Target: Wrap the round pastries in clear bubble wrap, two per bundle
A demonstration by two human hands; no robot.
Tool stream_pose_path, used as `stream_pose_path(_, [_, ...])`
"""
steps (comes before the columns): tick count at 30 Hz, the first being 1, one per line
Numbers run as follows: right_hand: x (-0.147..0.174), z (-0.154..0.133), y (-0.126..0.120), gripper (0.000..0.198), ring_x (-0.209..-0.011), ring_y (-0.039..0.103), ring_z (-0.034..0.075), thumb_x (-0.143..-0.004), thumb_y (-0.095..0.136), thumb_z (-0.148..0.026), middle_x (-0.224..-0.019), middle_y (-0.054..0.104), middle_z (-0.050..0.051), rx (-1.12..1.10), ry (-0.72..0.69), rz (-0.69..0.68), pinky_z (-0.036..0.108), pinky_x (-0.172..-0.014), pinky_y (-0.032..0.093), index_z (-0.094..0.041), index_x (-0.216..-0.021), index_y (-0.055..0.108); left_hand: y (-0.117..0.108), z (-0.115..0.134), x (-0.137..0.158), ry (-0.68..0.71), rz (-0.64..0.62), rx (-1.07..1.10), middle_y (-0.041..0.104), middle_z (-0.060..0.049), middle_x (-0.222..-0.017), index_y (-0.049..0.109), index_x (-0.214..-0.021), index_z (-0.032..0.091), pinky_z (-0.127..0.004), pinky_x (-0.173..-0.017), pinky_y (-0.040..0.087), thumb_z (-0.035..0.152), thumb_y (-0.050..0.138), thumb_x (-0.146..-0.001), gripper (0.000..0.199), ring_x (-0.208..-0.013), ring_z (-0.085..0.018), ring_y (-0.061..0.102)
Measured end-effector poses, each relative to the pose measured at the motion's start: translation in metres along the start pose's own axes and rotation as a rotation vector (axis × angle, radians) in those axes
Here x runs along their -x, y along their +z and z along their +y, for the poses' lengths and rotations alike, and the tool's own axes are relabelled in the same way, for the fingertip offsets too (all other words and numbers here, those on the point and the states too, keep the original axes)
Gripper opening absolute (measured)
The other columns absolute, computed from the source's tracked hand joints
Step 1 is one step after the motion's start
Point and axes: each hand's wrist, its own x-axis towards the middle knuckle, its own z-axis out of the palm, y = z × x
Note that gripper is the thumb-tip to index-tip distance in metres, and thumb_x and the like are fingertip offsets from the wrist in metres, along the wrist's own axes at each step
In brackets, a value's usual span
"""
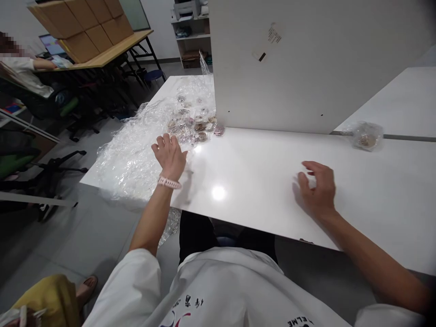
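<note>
My left hand (169,156) hovers by the right edge of a large heap of clear plastic wrap (131,154), fingers apart and holding nothing. Just beyond its fingertips lie several small brownish items in clear wrapping (200,127); their kind I cannot make out. My right hand (318,187) is over the white table (252,168), thumb and fingers curved with a gap between them and nothing held. Farther right, past that hand, a single small brown item in a clear plastic wrapper (367,136) sits near the seam of the table.
A tall white panel (289,81) stands upright along the table's far side. Cardboard boxes (85,32) are stacked on a wooden desk at the back left, where a person (27,72) sits. Another person's yellow clothing (51,297) shows at lower left. Shelves (192,36) stand behind.
</note>
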Motion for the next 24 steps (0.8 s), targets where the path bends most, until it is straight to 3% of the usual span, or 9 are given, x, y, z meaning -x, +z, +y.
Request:
stream_pose_path(4, [0.006, -0.030, 0.013, 0.030, -0.113, 0.060, 0.029, -0.092, 0.054, -0.039, -0.117, 0.067, 0.014, -0.126, 0.057, -0.115, 0.049, -0.090, 0.054, -0.021, -0.113, 0.066, 0.007, -0.013, -0.003, -0.062, -0.008, 0.002, 0.062, -0.009, -0.081, 0.055, -0.072, 0.019, -0.069, -0.104, 0.024, 0.038, 0.050, -0.097, 0.033, -0.110, -0.033, 0.052])
stream_pose_path(7, [0.003, -0.060, 0.019, 0.037, -0.104, 0.065, 0.026, -0.092, 0.055, -0.051, -0.115, 0.068, 0.011, -0.434, 0.324, -0.238, 0.048, -0.089, 0.055, -0.023, -0.112, 0.066, -0.006, 0.024, 0.034, 0.054, 0.032, 0.163, 0.068, -0.010, -0.101, 0.062, -0.081, 0.022, -0.063, -0.109, 0.024, 0.035, 0.050, -0.096, 0.023, -0.114, -0.032, 0.053])
stream_pose_path(10, [-0.009, -0.096, 0.022, 0.062, -0.108, 0.067, 0.027, -0.091, 0.041, -0.072, -0.123, 0.068, 0.013, -0.940, 0.629, -0.525, 0.049, -0.089, 0.057, -0.024, -0.123, 0.062, -0.016, 0.076, 0.094, 0.196, -0.202, 0.481, 0.071, -0.006, -0.109, 0.065, -0.081, 0.027, -0.058, -0.112, 0.026, 0.032, 0.058, -0.092, 0.014, -0.115, -0.030, 0.057])
stream_pose_path(12, [-0.015, -0.118, 0.020, 0.070, -0.115, 0.065, 0.028, -0.087, 0.042, -0.078, -0.135, 0.063, 0.012, -1.157, 0.701, -0.645, 0.049, -0.090, 0.057, -0.028, -0.134, 0.056, -0.018, 0.100, 0.128, 0.235, -0.399, 0.687, 0.072, -0.006, -0.114, 0.067, -0.083, 0.028, -0.054, -0.115, 0.027, 0.029, 0.060, -0.091, 0.011, -0.118, -0.029, 0.059])
stream_pose_path(14, [-0.017, -0.134, 0.018, 0.067, -0.114, 0.066, 0.026, -0.081, 0.063, -0.069, -0.136, 0.062, 0.009, -1.175, 0.705, -0.646, 0.046, -0.091, 0.057, -0.030, -0.134, 0.056, -0.019, 0.111, 0.149, 0.285, -0.538, 0.798, 0.071, -0.007, -0.120, 0.069, -0.086, 0.028, -0.052, -0.117, 0.026, 0.030, 0.060, -0.091, 0.011, -0.123, -0.028, 0.058])
stream_pose_path(16, [-0.017, -0.140, 0.014, 0.058, -0.100, 0.070, 0.023, -0.073, 0.078, -0.055, -0.121, 0.070, 0.008, -1.097, 0.729, -0.602, 0.042, -0.086, 0.057, -0.027, -0.122, 0.064, -0.020, 0.109, 0.158, 0.349, -0.587, 0.810, 0.068, -0.008, -0.127, 0.070, -0.092, 0.029, -0.052, -0.120, 0.023, 0.038, 0.064, -0.089, 0.011, -0.130, -0.030, 0.053])
stream_pose_path(18, [-0.017, -0.131, 0.007, 0.046, -0.082, 0.069, 0.019, -0.068, 0.082, -0.047, -0.102, 0.073, 0.006, -1.038, 0.790, -0.526, 0.036, -0.074, 0.057, -0.024, -0.105, 0.068, -0.025, 0.096, 0.158, 0.366, -0.517, 0.761, 0.066, -0.008, -0.131, 0.070, -0.097, 0.029, -0.054, -0.121, 0.022, 0.049, 0.075, -0.079, 0.028, -0.136, -0.033, 0.047])
stream_pose_path(21, [-0.022, -0.090, -0.010, 0.039, -0.072, 0.063, 0.015, -0.065, 0.081, -0.038, -0.101, 0.071, 0.004, -1.016, 0.879, -0.326, 0.028, -0.058, 0.050, -0.025, -0.098, 0.066, -0.036, 0.067, 0.146, 0.201, -0.222, 0.588, 0.059, -0.008, -0.138, 0.067, -0.105, 0.030, -0.058, -0.120, 0.023, 0.061, 0.082, -0.063, 0.054, -0.141, -0.039, 0.038])
stream_pose_path(24, [-0.028, -0.037, -0.033, 0.032, -0.071, 0.059, 0.012, -0.068, 0.074, -0.027, -0.110, 0.066, 0.006, -1.015, 0.935, -0.135, 0.026, -0.053, 0.043, -0.026, -0.096, 0.060, -0.044, 0.040, 0.119, 0.047, -0.039, 0.446, 0.032, -0.010, -0.159, 0.050, -0.135, 0.030, -0.061, -0.120, 0.020, 0.064, 0.080, -0.065, 0.084, -0.150, -0.040, 0.020])
